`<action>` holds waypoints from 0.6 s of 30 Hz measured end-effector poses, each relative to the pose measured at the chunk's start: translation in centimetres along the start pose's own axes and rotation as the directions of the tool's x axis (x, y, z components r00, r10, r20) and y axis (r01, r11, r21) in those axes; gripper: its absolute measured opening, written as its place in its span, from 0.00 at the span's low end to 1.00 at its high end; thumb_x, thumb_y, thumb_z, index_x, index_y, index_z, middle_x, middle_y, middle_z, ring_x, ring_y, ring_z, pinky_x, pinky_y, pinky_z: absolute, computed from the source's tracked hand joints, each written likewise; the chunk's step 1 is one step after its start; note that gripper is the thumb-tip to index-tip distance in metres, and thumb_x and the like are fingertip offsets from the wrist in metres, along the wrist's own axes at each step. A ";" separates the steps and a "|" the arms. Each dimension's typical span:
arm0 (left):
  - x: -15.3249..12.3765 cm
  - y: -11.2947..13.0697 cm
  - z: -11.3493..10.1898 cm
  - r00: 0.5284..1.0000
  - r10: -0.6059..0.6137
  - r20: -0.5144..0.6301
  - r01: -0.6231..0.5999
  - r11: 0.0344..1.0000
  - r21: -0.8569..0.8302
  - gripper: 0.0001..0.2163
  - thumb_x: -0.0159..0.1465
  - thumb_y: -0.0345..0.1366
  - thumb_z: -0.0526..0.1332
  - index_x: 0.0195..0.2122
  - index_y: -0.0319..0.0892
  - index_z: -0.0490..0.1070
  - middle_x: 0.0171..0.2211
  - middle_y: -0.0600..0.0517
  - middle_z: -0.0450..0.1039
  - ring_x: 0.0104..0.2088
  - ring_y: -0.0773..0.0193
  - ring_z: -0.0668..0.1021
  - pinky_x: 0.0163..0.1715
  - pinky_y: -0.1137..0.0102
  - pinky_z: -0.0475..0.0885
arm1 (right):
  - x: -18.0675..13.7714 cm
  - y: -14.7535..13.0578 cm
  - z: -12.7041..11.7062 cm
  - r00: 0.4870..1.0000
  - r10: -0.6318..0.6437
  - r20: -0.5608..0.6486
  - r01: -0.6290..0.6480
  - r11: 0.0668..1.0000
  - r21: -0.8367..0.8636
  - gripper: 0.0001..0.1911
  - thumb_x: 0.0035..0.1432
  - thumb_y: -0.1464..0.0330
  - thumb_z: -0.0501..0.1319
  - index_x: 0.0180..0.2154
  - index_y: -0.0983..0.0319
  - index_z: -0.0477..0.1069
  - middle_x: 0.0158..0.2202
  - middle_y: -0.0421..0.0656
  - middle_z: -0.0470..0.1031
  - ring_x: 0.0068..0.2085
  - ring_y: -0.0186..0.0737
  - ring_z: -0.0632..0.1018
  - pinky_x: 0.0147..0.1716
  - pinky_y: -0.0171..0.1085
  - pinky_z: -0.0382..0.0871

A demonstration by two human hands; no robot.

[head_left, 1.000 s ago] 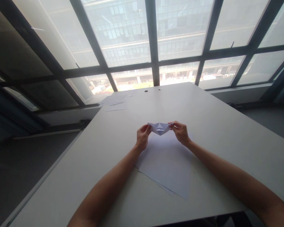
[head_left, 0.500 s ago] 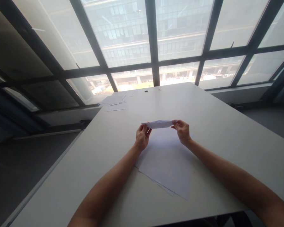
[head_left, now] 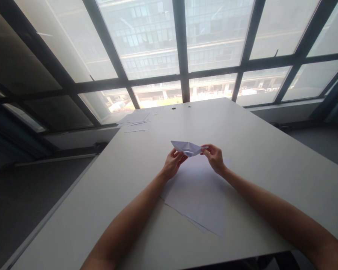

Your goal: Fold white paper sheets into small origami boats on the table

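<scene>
A folded paper boat (head_left: 188, 147) of white paper is held up between my two hands, its hollow tipped toward me. My left hand (head_left: 174, 163) is closed on its left side, with the thumb and fingers pinching the lower edge. At the right tip, my right hand (head_left: 214, 157) pinches the boat between thumb and fingers. Beneath the hands lie a few overlapping sheets of white paper (head_left: 197, 198), slightly fanned at the near corner. Fingers partly hide both ends of the boat.
The white table (head_left: 259, 180) stretches away toward large dark-framed windows. More loose paper sheets (head_left: 135, 119) lie at its far left corner. A small dark round hole (head_left: 174, 108) sits near the far edge. Blue curtains (head_left: 11, 138) hang at the left.
The paper boat has turned from nearly edge-on to tilted, so its opened hollow now shows. My hands have come slightly closer together, the right one moving a little left.
</scene>
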State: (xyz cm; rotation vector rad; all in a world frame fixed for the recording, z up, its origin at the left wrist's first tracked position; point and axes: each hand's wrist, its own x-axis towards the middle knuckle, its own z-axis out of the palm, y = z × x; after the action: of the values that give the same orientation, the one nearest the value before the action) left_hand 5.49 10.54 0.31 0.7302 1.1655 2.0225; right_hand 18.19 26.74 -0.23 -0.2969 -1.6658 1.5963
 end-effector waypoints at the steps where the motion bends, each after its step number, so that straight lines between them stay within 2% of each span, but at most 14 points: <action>1: 0.0 0.0 -0.2 1.000 0.005 -0.002 -0.005 1.000 -0.008 0.23 0.55 0.43 0.72 0.50 0.44 0.71 0.47 0.47 0.76 0.44 0.61 0.79 0.52 0.61 0.69 | -0.1 -0.2 0.0 1.000 -0.020 0.018 0.020 1.000 -0.019 0.17 0.52 0.55 0.66 0.38 0.61 0.75 0.35 0.45 0.78 0.35 0.43 0.78 0.39 0.45 0.75; 4: 0.0 0.4 -0.6 0.999 -0.019 0.042 0.020 1.000 -0.014 0.22 0.56 0.43 0.72 0.50 0.45 0.72 0.46 0.48 0.77 0.44 0.60 0.79 0.52 0.60 0.70 | 0.1 -0.6 -0.4 1.000 0.006 0.016 -0.008 0.997 0.080 0.20 0.58 0.50 0.59 0.38 0.59 0.75 0.39 0.46 0.78 0.40 0.45 0.78 0.40 0.43 0.73; 6: -0.2 0.8 -0.8 0.993 -0.065 0.103 0.065 0.998 0.011 0.22 0.56 0.44 0.72 0.49 0.44 0.72 0.45 0.46 0.77 0.44 0.58 0.79 0.51 0.59 0.71 | 0.6 -1.0 -0.9 0.991 0.125 0.050 -0.133 0.969 0.208 0.25 0.62 0.47 0.51 0.38 0.59 0.75 0.41 0.47 0.78 0.42 0.46 0.78 0.40 0.42 0.73; 8: -0.5 1.1 -0.6 0.975 -0.139 0.174 0.131 0.990 0.059 0.22 0.55 0.45 0.72 0.49 0.42 0.73 0.44 0.44 0.77 0.43 0.56 0.80 0.49 0.59 0.72 | 1.0 -1.7 -1.5 0.946 0.265 0.188 -0.307 0.919 0.248 0.27 0.61 0.46 0.51 0.40 0.59 0.75 0.42 0.48 0.79 0.41 0.45 0.79 0.38 0.40 0.72; 10: -0.8 1.4 -0.4 0.945 -0.220 0.243 0.196 0.974 0.118 0.23 0.55 0.45 0.72 0.49 0.41 0.74 0.44 0.42 0.77 0.42 0.54 0.80 0.46 0.60 0.73 | 1.2 -2.4 -1.9 0.862 0.348 0.370 -0.425 0.892 0.152 0.24 0.59 0.49 0.57 0.42 0.61 0.76 0.40 0.48 0.79 0.38 0.43 0.78 0.33 0.38 0.71; 12: -1.1 1.7 0.0 0.914 -0.278 0.296 0.239 0.957 0.162 0.25 0.54 0.45 0.73 0.51 0.42 0.73 0.47 0.39 0.76 0.44 0.51 0.80 0.44 0.61 0.73 | 1.1 -2.9 -1.9 0.795 0.369 0.482 -0.419 0.908 -0.005 0.20 0.55 0.53 0.64 0.41 0.62 0.77 0.37 0.46 0.79 0.35 0.41 0.78 0.30 0.35 0.69; 13: -1.1 1.8 0.1 0.906 -0.291 0.309 0.248 0.954 0.171 0.26 0.55 0.45 0.72 0.53 0.42 0.72 0.48 0.39 0.76 0.45 0.51 0.80 0.44 0.61 0.73 | 0.9 -3.0 -1.8 0.784 0.360 0.505 -0.379 0.923 -0.069 0.19 0.53 0.55 0.66 0.40 0.62 0.77 0.36 0.46 0.79 0.34 0.41 0.77 0.30 0.35 0.68; 15: -1.2 1.9 0.4 0.908 -0.289 0.304 0.252 0.955 0.154 0.28 0.56 0.46 0.71 0.57 0.45 0.70 0.51 0.39 0.74 0.47 0.50 0.79 0.45 0.60 0.73 | 0.6 -2.9 -1.3 0.812 0.316 0.491 -0.288 0.948 -0.135 0.17 0.49 0.59 0.70 0.38 0.63 0.77 0.33 0.44 0.79 0.33 0.39 0.77 0.29 0.34 0.68; 18: -1.1 1.8 0.7 0.928 -0.268 0.260 0.254 0.963 0.088 0.31 0.59 0.52 0.66 0.61 0.47 0.65 0.53 0.40 0.73 0.47 0.50 0.79 0.46 0.57 0.73 | 0.2 -1.9 -0.7 0.906 0.253 0.339 -0.217 0.966 -0.141 0.16 0.49 0.60 0.70 0.35 0.64 0.75 0.30 0.43 0.77 0.30 0.38 0.76 0.26 0.34 0.67</action>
State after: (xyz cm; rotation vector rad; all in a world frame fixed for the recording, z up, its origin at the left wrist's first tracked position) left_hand 6.18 9.38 2.03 0.8024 1.0953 1.6204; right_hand 19.16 27.01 1.54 -0.2811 -2.0546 1.8303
